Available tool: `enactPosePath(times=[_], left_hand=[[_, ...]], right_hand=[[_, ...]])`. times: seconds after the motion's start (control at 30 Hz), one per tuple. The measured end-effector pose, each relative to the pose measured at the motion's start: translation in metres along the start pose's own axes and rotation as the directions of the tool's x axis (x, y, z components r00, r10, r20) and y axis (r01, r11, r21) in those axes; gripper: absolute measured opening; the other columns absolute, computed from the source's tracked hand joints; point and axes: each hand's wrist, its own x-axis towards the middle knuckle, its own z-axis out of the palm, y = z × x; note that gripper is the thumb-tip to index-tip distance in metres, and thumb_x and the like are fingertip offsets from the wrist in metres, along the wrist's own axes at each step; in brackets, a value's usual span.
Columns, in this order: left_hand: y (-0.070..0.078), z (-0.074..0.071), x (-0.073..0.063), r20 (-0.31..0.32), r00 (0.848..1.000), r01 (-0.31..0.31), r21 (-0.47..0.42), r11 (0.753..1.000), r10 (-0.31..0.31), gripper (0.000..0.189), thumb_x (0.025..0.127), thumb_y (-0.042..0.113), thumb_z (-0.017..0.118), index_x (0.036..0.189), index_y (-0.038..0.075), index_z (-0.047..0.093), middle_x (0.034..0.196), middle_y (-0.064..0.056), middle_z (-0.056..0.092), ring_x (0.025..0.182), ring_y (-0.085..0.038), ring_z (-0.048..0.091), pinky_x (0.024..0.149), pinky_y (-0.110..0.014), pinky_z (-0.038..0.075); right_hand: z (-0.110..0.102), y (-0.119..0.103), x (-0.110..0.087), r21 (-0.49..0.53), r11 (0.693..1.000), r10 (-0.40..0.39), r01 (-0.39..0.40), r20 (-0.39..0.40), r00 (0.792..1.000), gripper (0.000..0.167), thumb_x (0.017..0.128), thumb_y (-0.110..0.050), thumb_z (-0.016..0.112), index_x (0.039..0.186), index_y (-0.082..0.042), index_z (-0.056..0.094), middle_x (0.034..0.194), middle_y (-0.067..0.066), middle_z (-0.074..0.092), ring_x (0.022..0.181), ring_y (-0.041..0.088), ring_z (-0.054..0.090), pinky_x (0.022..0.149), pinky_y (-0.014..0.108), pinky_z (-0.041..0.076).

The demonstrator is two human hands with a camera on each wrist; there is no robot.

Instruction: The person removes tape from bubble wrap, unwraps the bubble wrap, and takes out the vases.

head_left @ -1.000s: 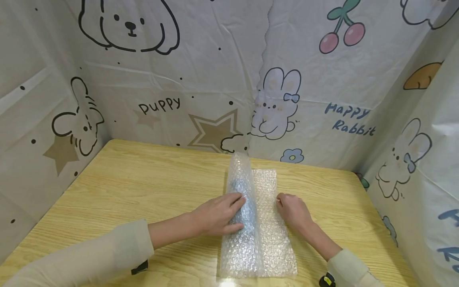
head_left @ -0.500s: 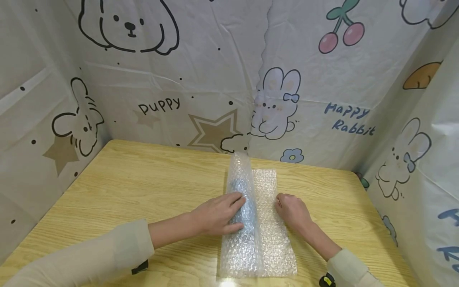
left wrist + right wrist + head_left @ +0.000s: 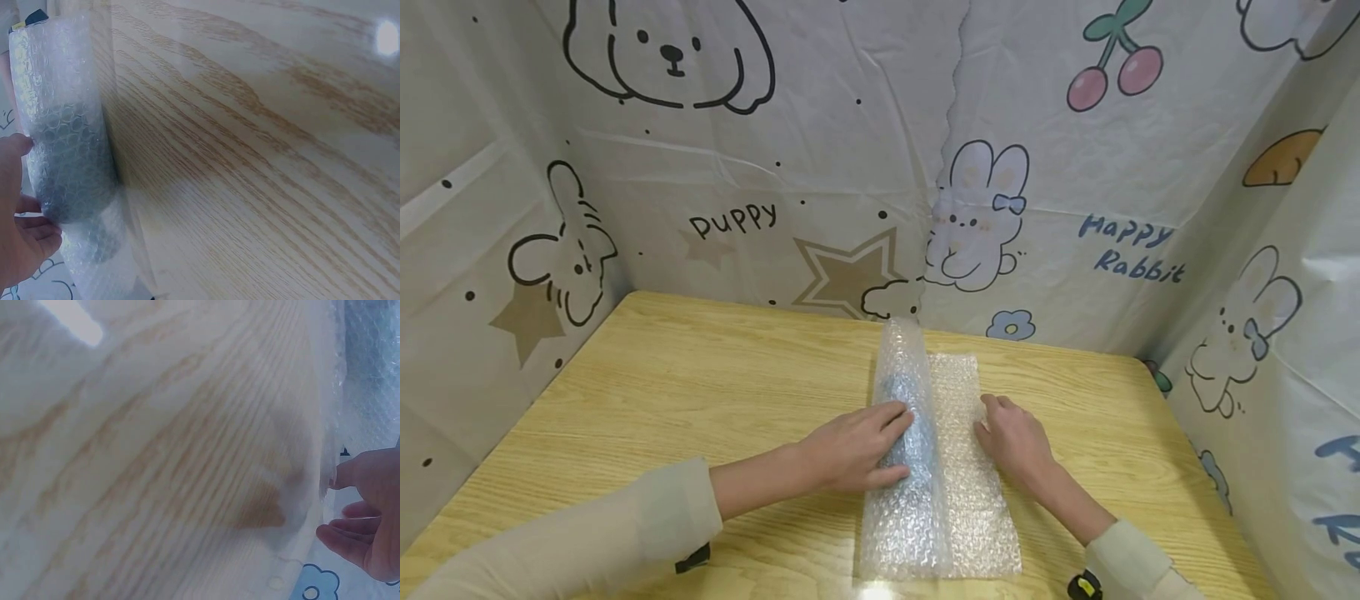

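A roll of bubble wrap [image 3: 906, 525] lies lengthwise on the table, with a bluish thing showing through it. In the left wrist view this wrapped thing [image 3: 75, 165] looks dark and rounded, with a narrower part at one end; its kind is hidden by the bubbles. My left hand [image 3: 857, 446] grips the roll from its left side, thumb and fingers spread round it. From the roll a flat flap of bubble wrap [image 3: 962, 475] extends to the right. Beside the flap's right edge is my right hand [image 3: 1015, 437], thumb and fingers parted, the thumb right at the edge.
The wood-grain table [image 3: 715, 375] extends on both sides of the roll. A printed cloth [image 3: 842, 167] hangs behind it and along the sides. The far end of the roll comes close to that back cloth.
My right hand has loosened: its fingers, earlier bunched with the thumb at the flap's edge, are now spread slightly apart. The left hand and the roll have stayed in place.
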Motion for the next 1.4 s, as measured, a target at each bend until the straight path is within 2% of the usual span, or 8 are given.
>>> enactPosePath(times=[0.17, 0.37, 0.47, 0.63, 0.77, 1.07, 1.27, 1.4], left_hand=[[0.000, -0.001, 0.000, 0.009, 1.000, 0.000, 0.003, 1.000, 0.000, 0.070, 0.099, 0.050, 0.054, 0.140, -0.007, 0.049, 0.137, -0.022, 0.052, 0.124, -0.029, 0.055, 0.106, -0.033, 0.045], [0.000, 0.000, -0.001, 0.012, 1.000, 0.003, 0.005, 1.000, -0.003, 0.070, 0.099, 0.050, 0.055, 0.140, -0.007, 0.050, 0.136, -0.021, 0.052, 0.124, -0.029, 0.055, 0.105, -0.033, 0.045], [0.000, 0.001, -0.001, 0.004, 1.000, 0.004, 0.011, 1.000, -0.004, 0.071, 0.099, 0.051, 0.055, 0.139, -0.007, 0.050, 0.136, -0.021, 0.052, 0.123, -0.029, 0.055, 0.105, -0.033, 0.046], [0.000, 0.001, -0.002, -0.005, 1.000, 0.004, 0.008, 1.000, -0.004, 0.071, 0.098, 0.051, 0.056, 0.138, -0.007, 0.050, 0.135, -0.021, 0.052, 0.122, -0.029, 0.056, 0.104, -0.033, 0.047], [-0.001, 0.001, -0.002, -0.004, 1.000, 0.007, -0.003, 1.000, -0.007, 0.070, 0.098, 0.050, 0.056, 0.139, -0.007, 0.050, 0.135, -0.020, 0.052, 0.123, -0.029, 0.055, 0.104, -0.033, 0.047], [-0.002, 0.002, -0.002, -0.028, 1.000, -0.007, 0.001, 1.000, 0.007, 0.070, 0.098, 0.049, 0.058, 0.138, -0.008, 0.051, 0.135, -0.020, 0.053, 0.122, -0.029, 0.056, 0.102, -0.033, 0.049], [-0.002, 0.001, -0.003, -0.018, 1.000, -0.003, 0.006, 1.000, 0.004, 0.071, 0.098, 0.051, 0.057, 0.138, -0.008, 0.050, 0.136, -0.022, 0.053, 0.124, -0.030, 0.056, 0.102, -0.033, 0.048], [-0.002, 0.000, -0.004, -0.009, 1.000, 0.006, -0.011, 1.000, -0.006, 0.072, 0.098, 0.051, 0.056, 0.140, -0.007, 0.049, 0.138, -0.023, 0.053, 0.125, -0.031, 0.055, 0.104, -0.034, 0.047]], right_hand=[[-0.003, -0.003, 0.001, 0.007, 1.000, 0.003, -0.003, -0.006, 1.000, 0.046, 0.084, -0.013, 0.080, 0.122, 0.006, 0.063, 0.113, 0.025, 0.065, 0.076, 0.038, 0.068, 0.057, 0.047, 0.058], [-0.009, -0.010, 0.000, 0.009, 0.997, -0.074, 0.075, -0.079, 0.994, 0.040, 0.083, -0.015, 0.080, 0.117, 0.003, 0.066, 0.111, 0.022, 0.067, 0.093, 0.038, 0.067, 0.063, 0.048, 0.059], [-0.013, -0.016, 0.000, 0.023, 0.995, -0.091, 0.094, -0.089, 0.992, 0.037, 0.086, -0.017, 0.077, 0.116, 0.001, 0.067, 0.113, 0.020, 0.067, 0.098, 0.038, 0.066, 0.067, 0.049, 0.059], [-0.019, -0.029, -0.001, 0.103, 0.990, -0.095, 0.100, -0.060, 0.994, 0.034, 0.090, -0.018, 0.072, 0.119, -0.001, 0.067, 0.118, 0.016, 0.066, 0.104, 0.036, 0.065, 0.078, 0.049, 0.059], [-0.024, -0.039, -0.001, 0.171, 0.976, -0.129, 0.134, -0.038, 0.991, 0.033, 0.092, -0.019, 0.071, 0.121, -0.003, 0.066, 0.121, 0.013, 0.065, 0.107, 0.032, 0.065, 0.084, 0.046, 0.058], [-0.029, -0.054, -0.005, 0.312, 0.918, -0.250, 0.244, -0.020, 0.968, 0.038, 0.097, -0.022, 0.066, 0.132, -0.007, 0.060, 0.132, 0.010, 0.061, 0.113, 0.029, 0.063, 0.091, 0.043, 0.055], [-0.030, -0.060, -0.011, 0.371, 0.893, -0.295, 0.254, 0.056, 0.954, 0.051, 0.100, -0.034, 0.060, 0.145, -0.011, 0.050, 0.145, 0.010, 0.051, 0.124, 0.030, 0.057, 0.098, 0.044, 0.052], [-0.028, -0.063, -0.015, 0.371, 0.892, -0.314, 0.258, 0.096, 0.945, 0.062, 0.101, -0.040, 0.058, 0.152, -0.009, 0.041, 0.153, 0.012, 0.042, 0.128, 0.033, 0.052, 0.101, 0.046, 0.049]])
